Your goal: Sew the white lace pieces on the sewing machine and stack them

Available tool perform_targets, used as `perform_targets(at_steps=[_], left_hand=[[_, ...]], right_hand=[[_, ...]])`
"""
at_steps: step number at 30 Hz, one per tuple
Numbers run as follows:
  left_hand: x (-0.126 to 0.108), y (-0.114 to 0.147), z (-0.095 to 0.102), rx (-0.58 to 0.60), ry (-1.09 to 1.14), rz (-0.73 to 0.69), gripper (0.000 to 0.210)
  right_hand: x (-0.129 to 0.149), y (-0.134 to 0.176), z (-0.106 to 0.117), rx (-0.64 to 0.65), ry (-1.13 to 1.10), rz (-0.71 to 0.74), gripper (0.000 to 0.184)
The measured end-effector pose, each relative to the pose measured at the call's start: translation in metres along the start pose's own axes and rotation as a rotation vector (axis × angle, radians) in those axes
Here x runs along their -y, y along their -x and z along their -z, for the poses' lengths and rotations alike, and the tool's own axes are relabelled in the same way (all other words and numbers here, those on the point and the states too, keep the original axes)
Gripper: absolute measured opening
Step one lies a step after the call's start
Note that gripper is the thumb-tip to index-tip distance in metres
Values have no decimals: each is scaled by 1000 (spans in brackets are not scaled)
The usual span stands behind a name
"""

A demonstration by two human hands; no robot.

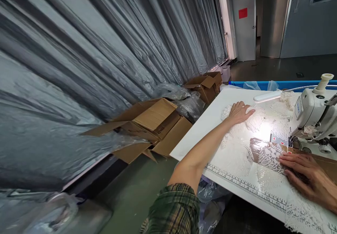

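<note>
At the far left part of the white sewing table, my left hand lies flat with its fingers spread over white lace. My right hand is low at the right, fingers stretched out, its fingertips on a patterned lace piece. That piece lies over a brown strip just in front of the sewing machine. The machine's lamp throws a bright spot on the lace between my hands. More lace hangs over the table's front edge, below my right hand.
A ruler scale runs along the table's front edge. A white lamp arm reaches over the back. Open cardboard boxes and plastic bags stand on the floor to the left, beside a silver-grey curtain.
</note>
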State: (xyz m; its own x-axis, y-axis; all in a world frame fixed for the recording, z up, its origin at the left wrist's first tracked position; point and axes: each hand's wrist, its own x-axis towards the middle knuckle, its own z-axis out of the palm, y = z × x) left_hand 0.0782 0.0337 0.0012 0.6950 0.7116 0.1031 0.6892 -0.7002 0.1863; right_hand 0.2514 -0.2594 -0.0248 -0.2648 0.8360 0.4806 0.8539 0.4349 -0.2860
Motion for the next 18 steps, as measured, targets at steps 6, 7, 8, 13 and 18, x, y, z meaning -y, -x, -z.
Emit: perform_targets(at_steps=[6,7,8,13,18], left_hand=[[6,10,6,-11,22,-28,57],[9,12,7,-7,21,-36,56],[12,13,8,-2,18,-45,55],[23,13,8,0,-30,-79,49],[21,1,10,-81,-95,-64,43]], right_hand=[[-2,5,-4,-16,2,-7,30],[-2,4,-3,-18,-3,-3,30],[-1,4,-3,-23,-6,4,30],[0,4,-1,-27,-26,-6,30],[-4,8,2,-121,-203,-255,30]])
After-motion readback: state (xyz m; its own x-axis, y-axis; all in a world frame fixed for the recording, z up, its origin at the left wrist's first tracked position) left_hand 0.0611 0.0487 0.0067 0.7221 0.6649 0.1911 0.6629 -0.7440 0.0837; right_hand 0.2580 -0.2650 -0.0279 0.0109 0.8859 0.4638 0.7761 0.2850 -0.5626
